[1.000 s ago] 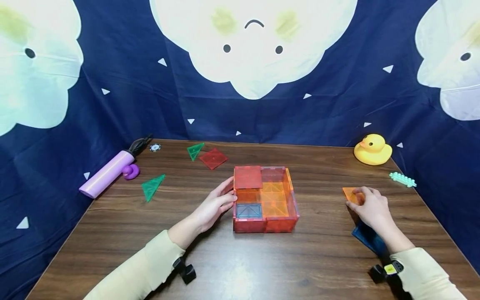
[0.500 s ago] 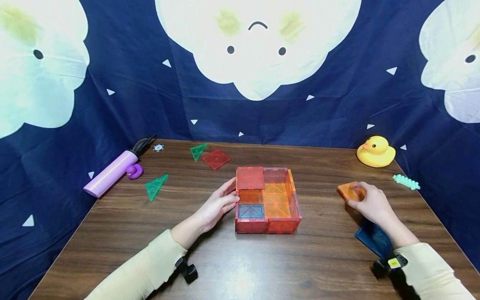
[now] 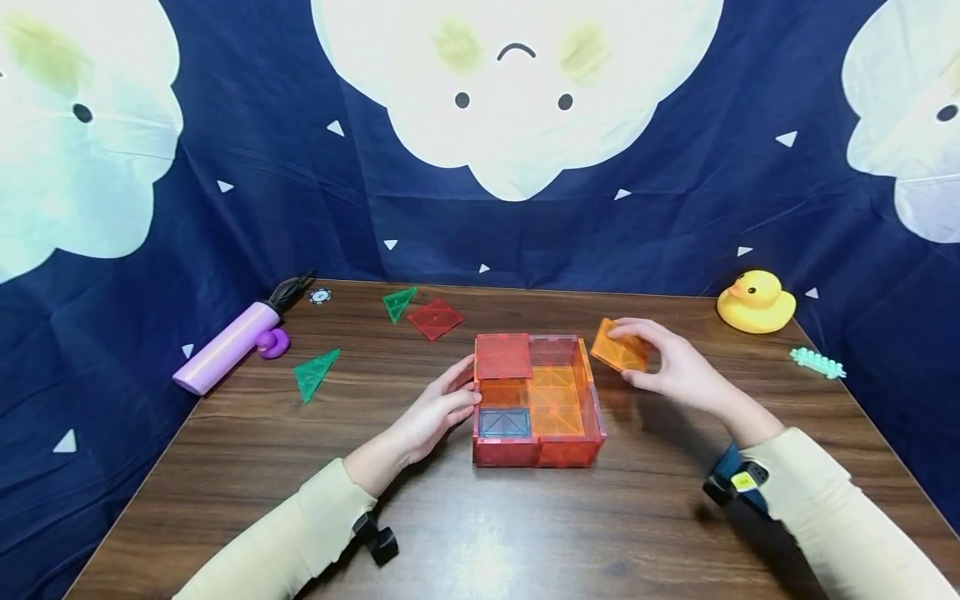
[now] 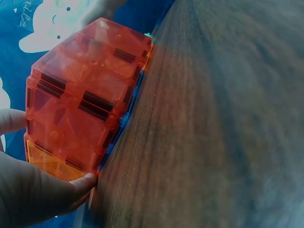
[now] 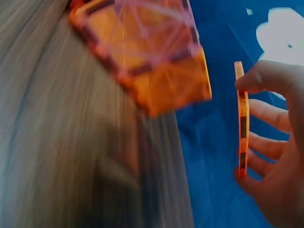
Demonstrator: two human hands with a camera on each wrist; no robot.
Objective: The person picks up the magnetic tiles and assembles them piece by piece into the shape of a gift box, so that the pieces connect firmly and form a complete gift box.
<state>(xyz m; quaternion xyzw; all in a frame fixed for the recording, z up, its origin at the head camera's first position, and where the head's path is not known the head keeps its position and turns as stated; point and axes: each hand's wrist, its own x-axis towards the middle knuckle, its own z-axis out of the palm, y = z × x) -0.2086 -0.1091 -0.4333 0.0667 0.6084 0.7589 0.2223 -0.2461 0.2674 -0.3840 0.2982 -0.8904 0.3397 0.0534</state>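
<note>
My right hand [image 3: 675, 367] pinches an orange square magnetic tile [image 3: 621, 347] by its edges, thumb on one side and fingers on the other. In the right wrist view, that tile [image 5: 242, 128] appears edge-on, beside the orange corner of the box. The low box [image 3: 566, 450] of red and orange translucent magnetic tiles stands mid-table. Its top carries a red square tile [image 3: 504, 357] at the back left; a blue square [image 3: 504, 422] shows at the front left. My left hand [image 3: 427, 417] rests with extended fingers against the box's left side.
Green triangle tiles [image 3: 316, 374] and a red square tile [image 3: 436, 318] lie left of and behind the box. A purple pump [image 3: 228, 346] lies far left, with a poker chip [image 3: 320, 296] near it. At right are a yellow duck [image 3: 756, 304] and a mint-coloured strip [image 3: 817, 362].
My right hand has lifted the orange tile off the table's right side and brought it left, close to the box's right wall. The left hand stays against the box.
</note>
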